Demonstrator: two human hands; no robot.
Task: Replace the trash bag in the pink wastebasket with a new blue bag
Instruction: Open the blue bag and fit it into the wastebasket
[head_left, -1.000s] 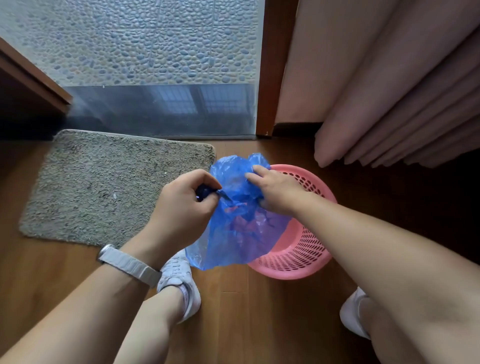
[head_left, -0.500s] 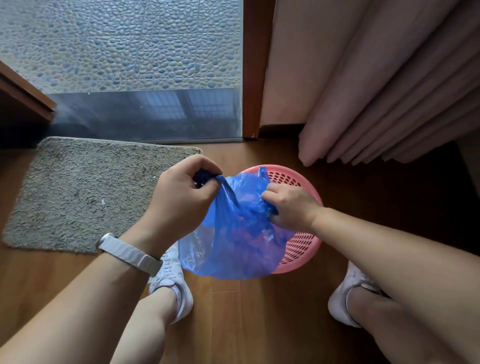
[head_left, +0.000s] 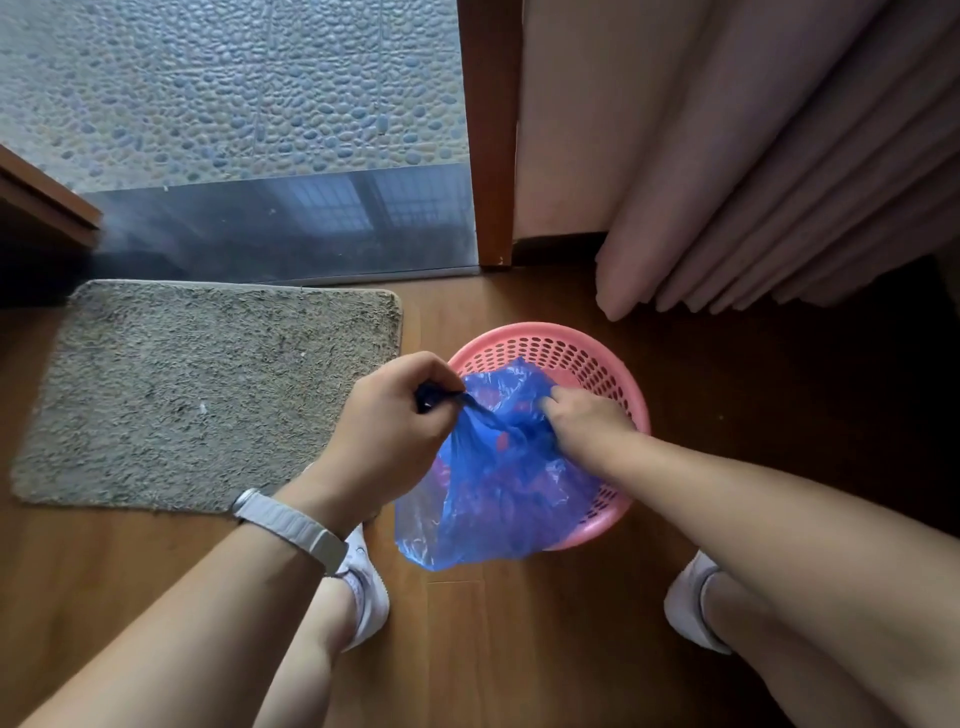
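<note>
Since half a second ago, both hands have dropped lower over the pink wastebasket (head_left: 592, 364), and the blue bag (head_left: 498, 493) now sags deeper across its mouth, with the far perforated wall newly exposed behind it. The left hand (head_left: 389, 431) is closed in a fist around a twisted, darker bunch of the bag's edge; only a short dark tuft pokes out between thumb and forefinger, so how much plastic is gathered inside cannot be made out. The right hand (head_left: 587, 426) is curled tight on the crumpled plastic, its fingertips buried in the folds and out of sight. The bag covers the near half of the wastebasket and spills over its near-left rim, hanging above the wooden floor (head_left: 493, 649). Whether the bag's mouth is open is hidden by the creases. A white watch strap (head_left: 291, 525) circles the left wrist. Two white shoes are partly hidden behind the forearms and legs. A grey mat (head_left: 197, 395) lies to the left, its near-right corner covered by the left hand.
</note>
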